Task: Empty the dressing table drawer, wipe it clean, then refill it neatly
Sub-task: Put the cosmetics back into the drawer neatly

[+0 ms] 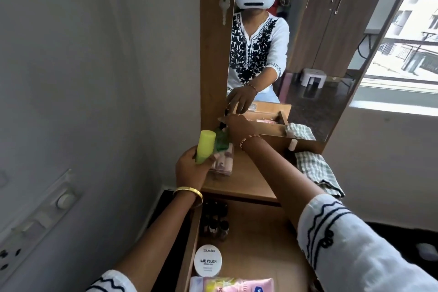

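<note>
Nearest the lens, at six o'clock, I see the open wooden drawer (pixel 260 232) of the dressing table. Inside it, along the near edge, lies a pink plastic pack (pixel 239 285); just beyond sits a round white jar lid printed NAIL POLISH (pixel 208 260), and at the drawer's far left corner stands a cluster of small dark bottles (pixel 215 223).

Moving up to the centre, I see my left hand (pixel 190 168) wrapped around a lime-green cylindrical bottle (pixel 205 147), fingers closed on its lower part, a gold bangle (pixel 188 193) on the wrist. It hovers over the left edge of the wooden tabletop (pixel 246 178). Beside it stand a green translucent bottle (pixel 221 141) and a pale pink packet (pixel 224 161).

My right hand (pixel 239 125) reaches toward twelve o'clock at the foot of the tall mirror (pixel 320 42); its fingers curl down near something dark, but I cannot tell whether they grip it. At three o'clock a green-and-white checked cloth (pixel 317 170) lies crumpled on the tabletop's right edge.
</note>
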A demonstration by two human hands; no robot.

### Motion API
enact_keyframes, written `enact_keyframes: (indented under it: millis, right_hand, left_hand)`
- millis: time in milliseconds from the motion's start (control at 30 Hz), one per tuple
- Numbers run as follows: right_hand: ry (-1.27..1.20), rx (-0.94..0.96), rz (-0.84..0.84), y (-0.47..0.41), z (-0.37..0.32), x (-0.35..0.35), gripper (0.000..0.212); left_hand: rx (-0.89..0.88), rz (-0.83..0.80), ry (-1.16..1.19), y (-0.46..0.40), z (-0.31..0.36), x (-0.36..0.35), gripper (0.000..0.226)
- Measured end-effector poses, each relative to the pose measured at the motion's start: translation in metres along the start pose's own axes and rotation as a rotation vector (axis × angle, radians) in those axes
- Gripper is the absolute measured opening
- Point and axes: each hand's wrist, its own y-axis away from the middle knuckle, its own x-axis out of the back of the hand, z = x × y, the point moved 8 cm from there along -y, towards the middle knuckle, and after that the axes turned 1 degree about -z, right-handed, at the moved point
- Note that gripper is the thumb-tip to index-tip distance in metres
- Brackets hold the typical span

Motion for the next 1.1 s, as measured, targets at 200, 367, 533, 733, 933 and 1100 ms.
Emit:
enact_keyframes:
  millis: [200, 367, 533, 733, 933, 1100]
  right_hand:
    - [0.106, 0.002, 0.093, 0.004, -0.002, 0.004, 0.030]
    - [0.162, 0.029, 0.208, 0.021, -0.002, 0.010, 0.027]
    - [0.068, 0.011, 0.244, 0.050, 0.006, 0.016, 0.025]
    - [-0.062, -0.011, 0.265, 0.102, 0.016, 0.026, 0.020]
    - [-0.002, -0.098, 0.106, 0.152, 0.046, 0.014, 0.022]
    - [-0.025, -0.220, 0.055, 0.190, 0.089, 0.010, 0.020]
  left_hand:
    - [0.007, -0.001, 0.040, -0.001, -0.006, 0.000, 0.022]
    - [0.028, -0.002, 0.075, 0.007, -0.005, 0.003, 0.020]
    - [0.045, -0.021, 0.094, 0.026, 0.000, 0.005, 0.017]
    - [0.061, -0.069, 0.096, 0.061, 0.001, -0.003, 0.020]
    - [0.158, -0.175, 0.088, 0.123, -0.016, -0.027, 0.024]
    - [0.206, -0.221, 0.076, 0.161, -0.027, -0.048, 0.023]
